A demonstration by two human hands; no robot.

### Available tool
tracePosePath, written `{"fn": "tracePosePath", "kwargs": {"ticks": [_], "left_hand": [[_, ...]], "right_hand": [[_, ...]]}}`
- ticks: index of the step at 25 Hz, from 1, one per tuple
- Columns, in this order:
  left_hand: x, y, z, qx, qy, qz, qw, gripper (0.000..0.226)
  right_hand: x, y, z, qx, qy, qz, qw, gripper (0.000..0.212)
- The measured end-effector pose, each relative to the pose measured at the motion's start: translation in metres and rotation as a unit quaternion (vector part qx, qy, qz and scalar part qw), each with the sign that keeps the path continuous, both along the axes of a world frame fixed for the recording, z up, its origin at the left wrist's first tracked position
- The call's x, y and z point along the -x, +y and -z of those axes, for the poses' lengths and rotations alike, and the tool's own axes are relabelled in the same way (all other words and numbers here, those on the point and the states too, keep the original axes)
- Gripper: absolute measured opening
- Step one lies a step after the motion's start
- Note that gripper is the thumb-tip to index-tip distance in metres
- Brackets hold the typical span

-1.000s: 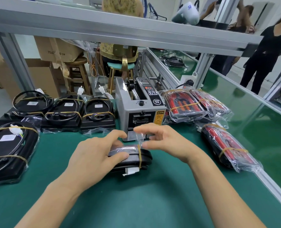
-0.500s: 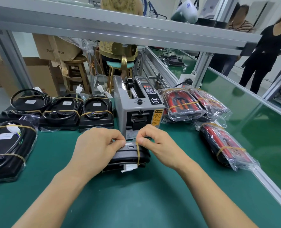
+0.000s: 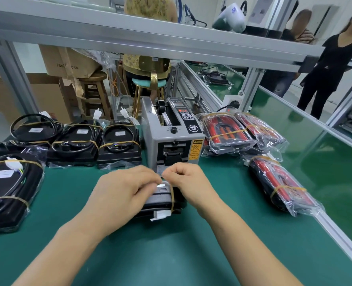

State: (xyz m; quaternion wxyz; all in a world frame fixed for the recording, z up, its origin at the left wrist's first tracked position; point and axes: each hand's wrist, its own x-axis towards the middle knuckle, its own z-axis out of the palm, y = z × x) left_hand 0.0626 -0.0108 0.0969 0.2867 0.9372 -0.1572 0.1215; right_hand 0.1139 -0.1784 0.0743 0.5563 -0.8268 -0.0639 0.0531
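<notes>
Left hand [image 3: 121, 195] clasps the black rubber-banded plastic unit [image 3: 160, 200] steady, so right hand [image 3: 188, 182] pinches the clear tape strip [image 3: 162, 185] down onto it

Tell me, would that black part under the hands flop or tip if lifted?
Probably stiff: the black part looks like moulded plastic. It lies flat, so tipping seems unlikely. Its white plug sticks out and may dangle.

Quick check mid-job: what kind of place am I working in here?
Probably a factory packing line: a green-matted bench framed in aluminium, an automatic tape dispenser, and rows of identical rubber-banded black units and bagged red ones.
</notes>
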Motion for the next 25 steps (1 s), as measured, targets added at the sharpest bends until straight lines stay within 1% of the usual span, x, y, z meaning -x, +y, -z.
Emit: {"fn": "tracePosePath", "kwargs": {"ticks": [2,3,4,6,9,13,15,19,22,23,25], "left_hand": [[0.001,0.005,-0.001,-0.061,0.027,0.009,0.998,0.047],[0.0,0.006,-0.001,-0.088,0.033,0.006,0.996,0.053],[0.0,0.006,0.0,-0.1,0.035,-0.001,0.994,0.053],[0.001,0.003,0.004,-0.095,0.016,-0.026,0.995,0.051],[0.004,-0.002,0.01,-0.079,-0.017,-0.063,0.995,0.049],[0.004,-0.005,0.014,-0.092,-0.039,-0.072,0.992,0.049],[0.004,-0.007,0.015,-0.101,-0.048,-0.07,0.991,0.049],[0.004,-0.008,0.016,-0.087,-0.044,-0.088,0.991,0.047],[0.001,-0.007,0.019,-0.076,-0.039,-0.104,0.991,0.049],[0.001,-0.007,0.02,-0.077,-0.034,-0.108,0.991,0.05],[0.0,-0.009,0.022,-0.081,-0.029,-0.115,0.99,0.05]], "right_hand": [[-0.004,0.0,0.004,-0.091,0.012,0.101,0.991,0.017],[-0.009,0.0,0.005,-0.133,0.012,0.161,0.978,0.019],[-0.015,-0.001,0.004,-0.162,0.014,0.207,0.965,0.022],[-0.027,0.0,0.003,-0.18,0.027,0.252,0.951,0.027],[-0.039,0.007,0.003,-0.192,0.068,0.279,0.939,0.019],[-0.05,0.012,0.002,-0.197,0.089,0.306,0.927,0.011],[-0.053,0.015,0.002,-0.202,0.104,0.322,0.919,0.012],[-0.056,0.022,-0.004,-0.23,0.154,0.351,0.895,0.013],[-0.044,0.013,-0.014,-0.274,0.183,0.31,0.892,0.018],[-0.034,0.007,-0.016,-0.276,0.186,0.282,0.9,0.02],[-0.009,-0.003,-0.019,-0.248,0.17,0.201,0.932,0.018]]}}
